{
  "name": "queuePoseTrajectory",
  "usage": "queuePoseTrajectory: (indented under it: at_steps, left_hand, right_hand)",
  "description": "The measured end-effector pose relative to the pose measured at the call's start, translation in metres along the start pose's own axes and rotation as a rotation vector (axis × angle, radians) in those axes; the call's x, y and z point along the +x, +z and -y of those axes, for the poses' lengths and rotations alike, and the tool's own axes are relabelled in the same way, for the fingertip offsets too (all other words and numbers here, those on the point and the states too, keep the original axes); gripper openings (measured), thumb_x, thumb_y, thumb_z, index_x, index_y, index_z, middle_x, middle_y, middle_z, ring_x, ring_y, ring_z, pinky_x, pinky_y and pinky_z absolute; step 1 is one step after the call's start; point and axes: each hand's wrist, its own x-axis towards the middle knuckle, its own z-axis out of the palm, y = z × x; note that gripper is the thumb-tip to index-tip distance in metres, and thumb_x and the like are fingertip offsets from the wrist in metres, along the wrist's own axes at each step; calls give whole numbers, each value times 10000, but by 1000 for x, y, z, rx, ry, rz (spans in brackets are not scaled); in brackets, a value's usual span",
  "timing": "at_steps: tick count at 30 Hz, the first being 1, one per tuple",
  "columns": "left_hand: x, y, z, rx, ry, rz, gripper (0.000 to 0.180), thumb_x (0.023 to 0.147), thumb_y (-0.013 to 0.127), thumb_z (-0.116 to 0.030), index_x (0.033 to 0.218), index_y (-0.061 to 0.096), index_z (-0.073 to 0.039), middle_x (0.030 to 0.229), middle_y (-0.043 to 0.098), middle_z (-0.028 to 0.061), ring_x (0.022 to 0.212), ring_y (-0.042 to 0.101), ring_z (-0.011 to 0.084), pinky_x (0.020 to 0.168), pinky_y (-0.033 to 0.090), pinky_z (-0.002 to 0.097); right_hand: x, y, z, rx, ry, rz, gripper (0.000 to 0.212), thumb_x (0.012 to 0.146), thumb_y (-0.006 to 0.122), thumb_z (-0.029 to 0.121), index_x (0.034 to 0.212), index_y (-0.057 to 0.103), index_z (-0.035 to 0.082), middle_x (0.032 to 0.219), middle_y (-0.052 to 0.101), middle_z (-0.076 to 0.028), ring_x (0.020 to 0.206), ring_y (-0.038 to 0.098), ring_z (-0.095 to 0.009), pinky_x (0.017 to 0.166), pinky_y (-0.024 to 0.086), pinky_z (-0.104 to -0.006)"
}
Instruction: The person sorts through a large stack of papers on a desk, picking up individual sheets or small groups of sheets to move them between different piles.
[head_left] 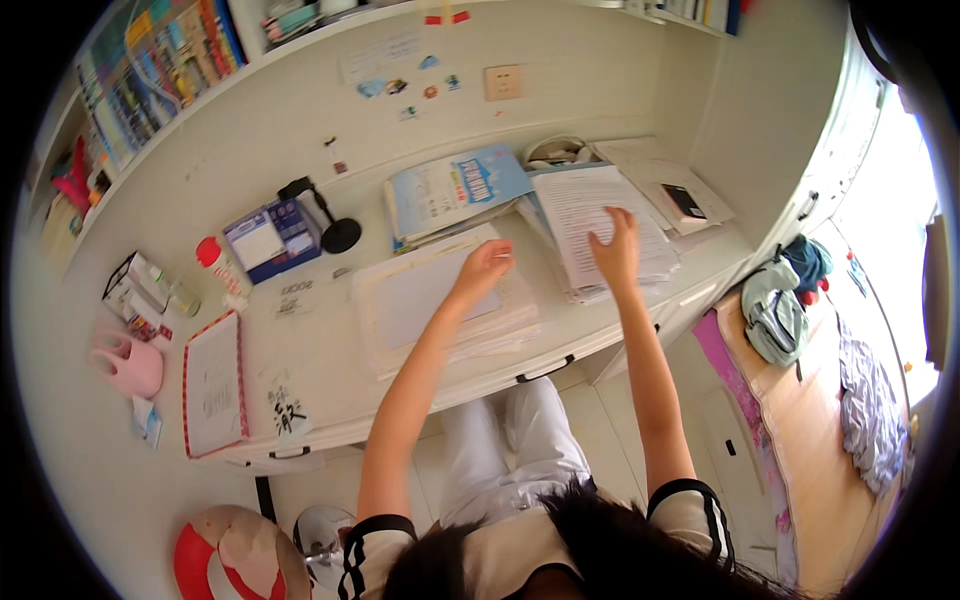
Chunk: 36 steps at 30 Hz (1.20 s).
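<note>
My left hand (483, 268) hovers over a stack of papers in clear plastic sleeves (420, 300) near the desk's middle. Its fingers are curled together, and I see nothing in them. To the right, my right hand (617, 246) is open, thumb and fingers apart, over a thick pile of printed sheets (577, 212); whether the fingertips touch the top sheet I cannot tell. Behind these, a blue and white workbook (458, 188) tops another pile. A black phone-like object (684, 203) rests on papers at the far right.
Along the left stand a desk calendar (272, 240), a black round-based stand (341, 235), a red-capped bottle (222, 264), a pink holder (128, 362) and a red-edged board (214, 385). A full bookshelf (150, 75) hangs above. A grey-green backpack (775, 312) lies at right.
</note>
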Motion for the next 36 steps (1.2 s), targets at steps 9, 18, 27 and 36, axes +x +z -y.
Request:
queuePoseTrajectory:
  at_steps: [9,18,27,36]
  left_hand:
    - [66,99,36,-86,-364,-152,386,690,546,-198,996,436,10,862,521,88,729,497,150,611,398,260]
    - [61,113,-3,-141,-293,-248,286,697,523,-138,927,480,26,832,535,102,742,532,156,618,448,263]
    - [48,127,4,-244,-326,-126,184,755,444,-104,874,492,28,759,564,109,654,572,182,539,483,265]
    - [41,92,4,-503,-350,46,568,795,308,-491,983,459,24,908,557,150,815,552,220,715,438,309]
  right_hand:
    - [-21,-84,-146,179,635,164,325,669,594,203,907,530,-10,752,550,-99,670,531,-179,597,416,-276]
    - [-7,-78,-96,992,943,54,363,724,554,160,1001,434,-42,844,514,-129,738,535,-186,655,462,-261]
    - [-22,-51,-58,1170,982,277,400,762,496,150,1067,336,-54,991,466,-189,870,511,-270,696,475,-333]
    - [-41,-58,-80,1398,998,67,364,730,438,16,1062,335,-94,1020,461,-184,920,492,-270,768,452,-364]
